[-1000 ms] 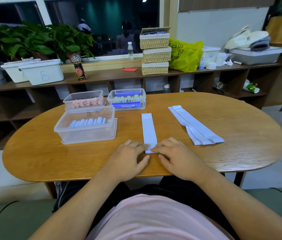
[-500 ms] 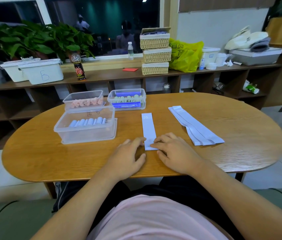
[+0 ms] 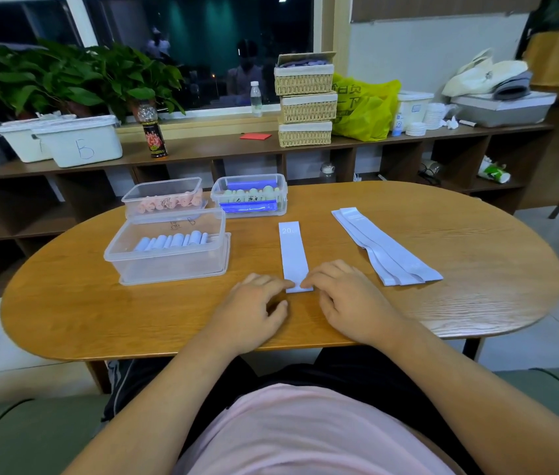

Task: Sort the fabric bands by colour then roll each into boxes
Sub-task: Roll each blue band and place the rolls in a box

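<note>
A pale blue fabric band (image 3: 293,252) lies flat on the wooden table (image 3: 476,303), running away from me. Both hands work its near end: my left hand (image 3: 254,310) pinches the left corner and my right hand (image 3: 350,299) pinches the right corner with curled fingertips. The end under the fingers looks folded over into a small roll. A stack of the same pale blue bands (image 3: 387,248) lies to the right. The clear box (image 3: 168,248) at the left holds several blue rolls. Behind it stand a box of pink rolls (image 3: 163,197) and a box of green rolls (image 3: 250,195).
A low shelf (image 3: 202,149) runs behind the table with white bins, a bottle, stacked wicker baskets (image 3: 305,101) and a yellow bag. Plants stand by the dark window. My lap and a green seat are below the table's near edge.
Both hands have crept forward along the band, and its near end has moved away from me, so the flat part is shorter.
</note>
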{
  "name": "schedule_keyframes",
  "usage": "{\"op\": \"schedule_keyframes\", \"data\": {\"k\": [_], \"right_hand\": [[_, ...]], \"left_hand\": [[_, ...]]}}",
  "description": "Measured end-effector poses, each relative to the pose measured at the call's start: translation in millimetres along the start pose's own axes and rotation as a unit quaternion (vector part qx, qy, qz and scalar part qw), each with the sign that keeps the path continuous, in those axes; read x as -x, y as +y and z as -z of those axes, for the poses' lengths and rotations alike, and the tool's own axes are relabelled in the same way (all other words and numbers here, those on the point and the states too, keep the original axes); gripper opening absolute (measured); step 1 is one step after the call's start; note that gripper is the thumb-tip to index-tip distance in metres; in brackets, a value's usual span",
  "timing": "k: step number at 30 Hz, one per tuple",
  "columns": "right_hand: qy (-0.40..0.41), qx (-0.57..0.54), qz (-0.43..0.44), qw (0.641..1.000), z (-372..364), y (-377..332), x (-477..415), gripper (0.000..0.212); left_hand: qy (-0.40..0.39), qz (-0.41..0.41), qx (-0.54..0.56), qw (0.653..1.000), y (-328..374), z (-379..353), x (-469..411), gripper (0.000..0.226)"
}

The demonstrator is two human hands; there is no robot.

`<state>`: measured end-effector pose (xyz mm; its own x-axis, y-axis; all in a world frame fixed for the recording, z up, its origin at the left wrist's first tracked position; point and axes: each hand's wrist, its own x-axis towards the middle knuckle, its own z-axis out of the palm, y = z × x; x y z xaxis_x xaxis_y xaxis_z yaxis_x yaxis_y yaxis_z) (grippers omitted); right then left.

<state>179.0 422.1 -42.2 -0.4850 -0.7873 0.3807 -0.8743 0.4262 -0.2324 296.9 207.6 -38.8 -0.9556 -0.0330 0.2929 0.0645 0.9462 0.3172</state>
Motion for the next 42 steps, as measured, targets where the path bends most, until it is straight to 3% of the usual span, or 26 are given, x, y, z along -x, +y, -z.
{"op": "schedule_keyframes", "data": {"k": [5,14,22,28,35,42], "right_hand": [[-0.018,0.000,-0.004,1.000,-1,2,-5,0.044],[-0.041,0.036,-0.015,0.998,6,5,-30,0.037],[-0.028,0.051,-0.026,0.998,1,8,-42,0.037],[-0.017,0.027,-0.033,0.999,-7,13,-47,0.032],[0.014,0.009,-0.013,1.000,-12,13,-31,0.024],[0.014,0.015,-0.016,1.000,-13,10,-27,0.031]], "left_hand": [[-0.006,0.017,0.013,1.000,1,1,-3,0.049],[-0.014,0.118,0.155,0.981,-5,6,-28,0.051],[0.029,0.014,0.065,0.997,-7,-1,-34,0.035],[0.069,0.080,0.114,0.988,-13,-3,-33,0.039],[0.064,0.018,0.134,0.989,-13,-1,-25,0.033],[0.030,-0.048,0.091,0.994,-12,-5,-22,0.035]]}}
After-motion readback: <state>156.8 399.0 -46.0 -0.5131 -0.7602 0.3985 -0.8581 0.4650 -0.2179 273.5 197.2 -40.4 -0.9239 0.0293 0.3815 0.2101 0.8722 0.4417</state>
